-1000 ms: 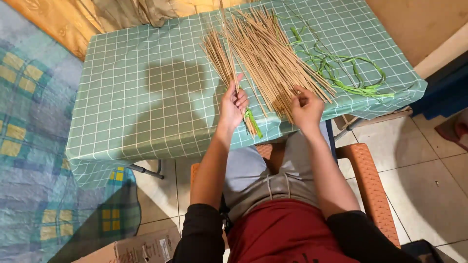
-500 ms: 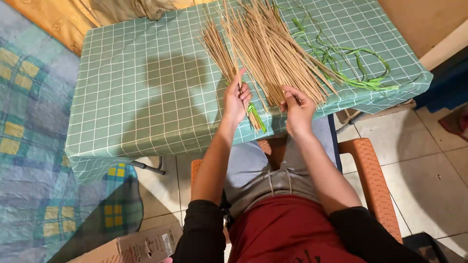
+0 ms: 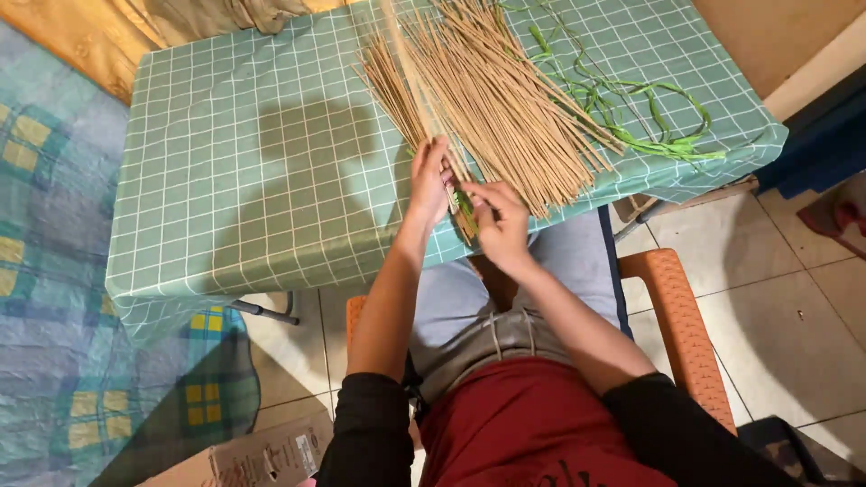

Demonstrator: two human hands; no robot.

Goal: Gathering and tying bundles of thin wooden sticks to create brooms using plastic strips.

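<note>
A fan of thin tan sticks (image 3: 492, 99) lies on a table under a green checked cloth (image 3: 253, 189). A smaller bundle of sticks (image 3: 401, 95) on its left is tied near the butt end with a green strip (image 3: 465, 209). My left hand (image 3: 429, 180) rests on that bundle's lower end, fingers closed around the sticks. My right hand (image 3: 499, 225) is right beside it at the table's edge, pinching the bundle's butt end by the green strip.
Loose green leaf strips (image 3: 631, 113) trail across the table's right side. I sit on an orange plastic chair (image 3: 677, 325). A patterned blue and yellow cloth (image 3: 54, 298) lies to the left, a cardboard box (image 3: 262, 455) on the tiled floor below.
My right hand has moved left from the big fan of sticks to the tied bundle's end, close to my left hand, which stayed on the bundle.
</note>
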